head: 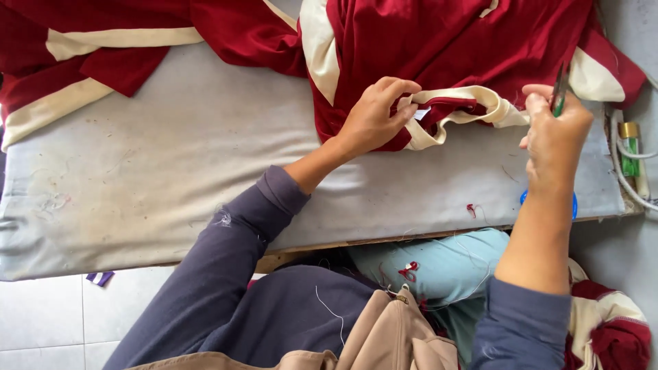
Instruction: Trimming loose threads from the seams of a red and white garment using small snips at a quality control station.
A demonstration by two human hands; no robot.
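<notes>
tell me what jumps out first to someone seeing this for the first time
The dark red garment with cream trim spreads over the top of the grey padded table. At its cream collar, the left hand pinches the fabric with its fingers. Just right of the collar, the right hand holds small thread snips upright. More red and cream cloth lies piled at the bottom right.

A small white label (422,113) is sitting inside the cream collar (473,103) of the dark red shirt (439,48), just beside the fingertips of the left hand (375,115). It is looking like a little flat square. Far to the right, a small green tube with a gold cap (629,147) is lying by the edge of the table (171,178)
</notes>
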